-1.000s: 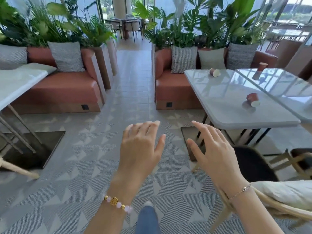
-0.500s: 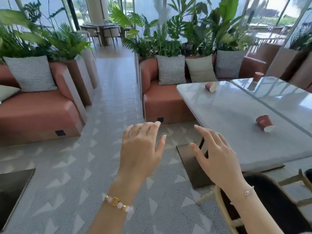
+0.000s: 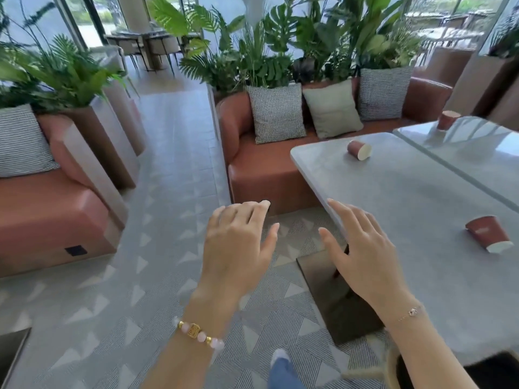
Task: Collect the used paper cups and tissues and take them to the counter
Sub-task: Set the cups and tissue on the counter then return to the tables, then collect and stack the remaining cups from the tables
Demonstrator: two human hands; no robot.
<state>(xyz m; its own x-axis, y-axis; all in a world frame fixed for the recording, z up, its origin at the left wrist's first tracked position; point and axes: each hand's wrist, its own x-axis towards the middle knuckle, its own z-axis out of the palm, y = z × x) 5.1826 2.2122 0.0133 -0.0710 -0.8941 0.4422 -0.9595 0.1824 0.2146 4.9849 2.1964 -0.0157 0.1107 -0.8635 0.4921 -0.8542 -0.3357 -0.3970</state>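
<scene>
I have walked closer: the pale grey rectangular table (image 3: 415, 209) now fills the right of my view, and my right hand (image 3: 362, 248) hangs over its left edge. A glossier grey second table (image 3: 471, 147) butts against its far right side. Both hands are empty, fingers spread and relaxed, the left hand (image 3: 238, 242) out over the floor. One terracotta paper cup (image 3: 487, 234) lies tipped towards the table's right edge, a second cup (image 3: 359, 149) lies by the far-left corner, and a third cup (image 3: 448, 120) stands on the second table. They look light and crushable, so I'd hold each gently round the wall. No tissues show.
</scene>
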